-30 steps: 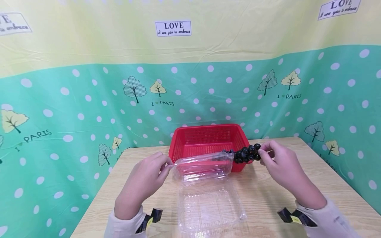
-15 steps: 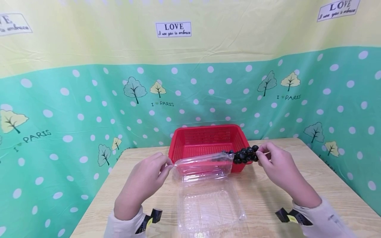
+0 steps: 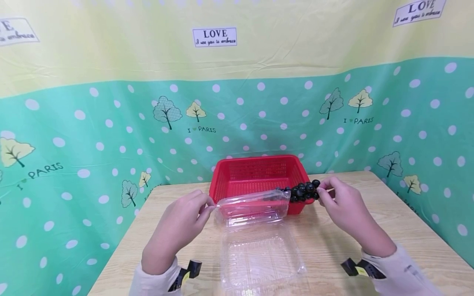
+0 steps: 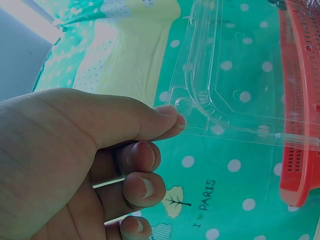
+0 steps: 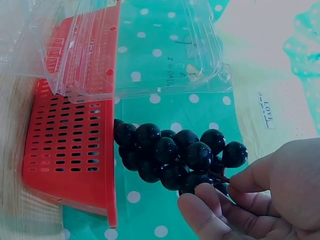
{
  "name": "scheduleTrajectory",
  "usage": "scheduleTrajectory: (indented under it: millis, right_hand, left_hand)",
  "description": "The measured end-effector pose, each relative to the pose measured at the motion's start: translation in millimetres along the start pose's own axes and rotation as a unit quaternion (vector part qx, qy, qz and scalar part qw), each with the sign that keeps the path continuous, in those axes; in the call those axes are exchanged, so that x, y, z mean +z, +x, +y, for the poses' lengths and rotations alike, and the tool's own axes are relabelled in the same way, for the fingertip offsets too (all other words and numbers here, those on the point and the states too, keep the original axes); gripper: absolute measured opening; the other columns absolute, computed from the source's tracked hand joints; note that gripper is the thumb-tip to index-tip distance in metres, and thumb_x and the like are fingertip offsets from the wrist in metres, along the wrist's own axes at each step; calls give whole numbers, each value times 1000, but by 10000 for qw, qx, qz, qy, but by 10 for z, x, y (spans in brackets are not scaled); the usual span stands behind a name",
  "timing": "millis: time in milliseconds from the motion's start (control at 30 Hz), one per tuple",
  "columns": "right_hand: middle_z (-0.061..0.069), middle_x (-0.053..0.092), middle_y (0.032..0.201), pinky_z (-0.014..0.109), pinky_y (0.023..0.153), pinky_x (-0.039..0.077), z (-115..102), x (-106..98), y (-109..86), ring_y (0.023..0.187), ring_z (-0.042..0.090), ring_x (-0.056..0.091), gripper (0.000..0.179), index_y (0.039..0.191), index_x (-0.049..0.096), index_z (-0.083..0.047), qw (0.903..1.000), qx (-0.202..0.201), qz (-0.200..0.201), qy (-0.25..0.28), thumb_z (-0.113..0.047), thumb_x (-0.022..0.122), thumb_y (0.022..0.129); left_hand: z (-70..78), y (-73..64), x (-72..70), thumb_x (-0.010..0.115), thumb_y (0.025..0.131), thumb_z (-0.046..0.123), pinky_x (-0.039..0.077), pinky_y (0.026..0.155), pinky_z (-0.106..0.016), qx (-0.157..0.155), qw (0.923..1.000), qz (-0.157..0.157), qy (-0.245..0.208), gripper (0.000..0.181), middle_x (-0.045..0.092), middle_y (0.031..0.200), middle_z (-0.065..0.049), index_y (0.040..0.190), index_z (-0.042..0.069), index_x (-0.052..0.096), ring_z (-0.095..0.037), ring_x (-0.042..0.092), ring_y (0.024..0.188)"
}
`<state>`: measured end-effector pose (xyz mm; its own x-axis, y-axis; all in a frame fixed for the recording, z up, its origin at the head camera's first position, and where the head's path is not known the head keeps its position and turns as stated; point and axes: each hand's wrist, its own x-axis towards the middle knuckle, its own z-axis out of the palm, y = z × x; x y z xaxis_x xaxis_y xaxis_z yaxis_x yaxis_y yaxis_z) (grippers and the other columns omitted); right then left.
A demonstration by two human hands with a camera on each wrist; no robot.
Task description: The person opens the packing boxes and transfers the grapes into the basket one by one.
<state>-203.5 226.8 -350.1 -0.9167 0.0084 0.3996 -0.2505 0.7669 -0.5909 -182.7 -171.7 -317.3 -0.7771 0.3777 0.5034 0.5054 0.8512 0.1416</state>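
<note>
A clear plastic clamshell box (image 3: 262,261) lies opened out on the table, its hinged lid (image 3: 252,209) raised along the far side. My left hand (image 3: 181,224) pinches the lid's left corner between thumb and index finger; the left wrist view shows the other fingers (image 4: 145,189) loosely curled below. With thumb and fingertips, my right hand (image 3: 348,209) holds a bunch of black grapes (image 3: 303,191) by its stem (image 5: 220,177). The bunch stretches sideways at the basket's front right corner, and its left end shows through the lid.
A red perforated basket (image 3: 259,166) stands right behind the raised lid. All this is on a light wooden table (image 3: 342,259), with a green and yellow printed cloth (image 3: 255,111) hanging behind and at both sides.
My right hand has shifted slightly left, carrying the black grapes a little further in behind the lid. The left hand and lid have stayed in place.
</note>
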Motion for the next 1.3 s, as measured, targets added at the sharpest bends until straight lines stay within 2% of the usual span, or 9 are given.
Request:
scheduleTrajectory:
  millis: [633,933,1300]
  right_hand:
    - [9,71,87,29,56,49,19,53,19,78,22,63,11,105,59,-8,10000,66,32,59,-17,54,106]
    - [12,71,88,29,55,50,39,55,30,78,22,65,12,105,59,-7,9998,115,129,19,-18,54,106]
    - [9,71,86,29,55,50,86,49,50,76,22,65,13,107,59,-6,9997,177,173,-42,-18,54,106]
  left_hand:
    - [-10,4,6,81,89,14,46,61,-21,26,10000,-21,37,10,57,79,14,93,20,73,-2,46,65]
    - [-10,6,6,81,89,15,46,61,-21,2,10000,-43,28,11,56,78,14,93,20,73,-2,46,64]
    - [-27,3,16,82,88,15,46,61,-21,68,10000,22,34,12,56,78,14,93,20,73,-1,46,64]
